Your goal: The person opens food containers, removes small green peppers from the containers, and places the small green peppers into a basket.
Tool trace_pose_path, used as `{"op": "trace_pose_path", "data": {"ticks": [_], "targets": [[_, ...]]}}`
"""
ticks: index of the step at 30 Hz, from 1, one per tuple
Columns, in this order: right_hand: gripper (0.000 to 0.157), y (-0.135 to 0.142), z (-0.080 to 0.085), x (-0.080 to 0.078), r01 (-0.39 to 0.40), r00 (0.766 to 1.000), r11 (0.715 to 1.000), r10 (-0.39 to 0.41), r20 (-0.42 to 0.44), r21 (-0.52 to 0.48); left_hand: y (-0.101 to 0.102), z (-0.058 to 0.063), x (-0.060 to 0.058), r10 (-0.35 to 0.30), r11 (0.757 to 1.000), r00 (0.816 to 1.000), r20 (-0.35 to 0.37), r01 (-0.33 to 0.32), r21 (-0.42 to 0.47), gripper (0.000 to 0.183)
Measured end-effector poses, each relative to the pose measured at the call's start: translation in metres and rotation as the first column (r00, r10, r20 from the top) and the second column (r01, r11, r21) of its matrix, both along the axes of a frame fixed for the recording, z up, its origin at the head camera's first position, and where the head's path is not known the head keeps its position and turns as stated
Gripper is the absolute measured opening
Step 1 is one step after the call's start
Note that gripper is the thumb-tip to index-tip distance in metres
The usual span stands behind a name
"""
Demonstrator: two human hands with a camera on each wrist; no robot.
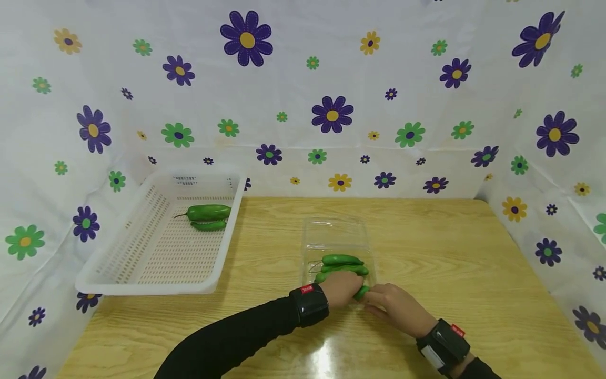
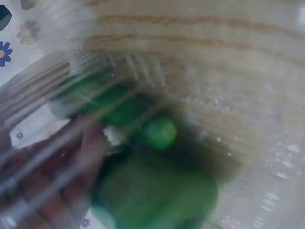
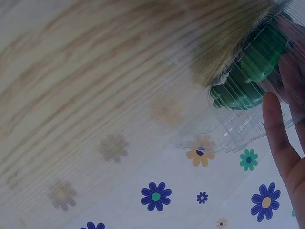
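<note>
A clear plastic box [image 1: 305,279] on the table holds several green peppers [image 1: 342,259] lying side by side. My left hand [image 1: 342,288] reaches into it from the left and grips a green pepper [image 1: 362,292], whose end pokes out toward the right hand. In the left wrist view, blurred, a large green pepper [image 2: 157,191] fills the foreground near the fingers. At the box's right side is my right hand [image 1: 395,305]; its fingers [image 3: 274,119] are extended beside the clear wall in the right wrist view. The left fingertips are hidden in the head view.
A white plastic basket [image 1: 218,284] with slotted sides stands at the left, with two green peppers [image 1: 208,212] inside. The box's clear lid [image 1: 336,231] lies folded back on the wooden table [image 1: 440,252]. A flowered cloth [image 1: 293,68] covers the walls around the table.
</note>
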State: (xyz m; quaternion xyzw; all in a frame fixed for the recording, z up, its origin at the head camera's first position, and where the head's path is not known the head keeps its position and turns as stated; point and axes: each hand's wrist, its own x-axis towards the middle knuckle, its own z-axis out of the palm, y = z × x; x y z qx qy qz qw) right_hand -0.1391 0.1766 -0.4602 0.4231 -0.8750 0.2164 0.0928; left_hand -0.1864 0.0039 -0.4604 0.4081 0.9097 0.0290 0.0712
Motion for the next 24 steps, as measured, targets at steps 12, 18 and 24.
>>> {"op": "trace_pose_path", "data": {"ticks": [12,18,24], "targets": [[0.013,0.0005,0.006,-0.0023,0.008,0.999,1.0,-0.009,0.031,0.011,-0.0009,0.0027,-0.0026,-0.033,0.999,0.999,-0.003,0.033,-0.041,0.012],[0.015,0.0014,0.0047,-0.0019,-0.006,1.0,1.0,0.006,0.004,-0.02,-0.0019,0.0022,-0.0012,-0.016,1.0,1.0,0.019,0.017,-0.02,0.008],[0.014,-0.0005,0.0052,-0.0024,-0.015,1.0,0.999,0.015,0.004,-0.031,-0.0048,0.0004,-0.0027,0.004,1.0,0.998,0.064,-0.006,0.017,0.007]]}}
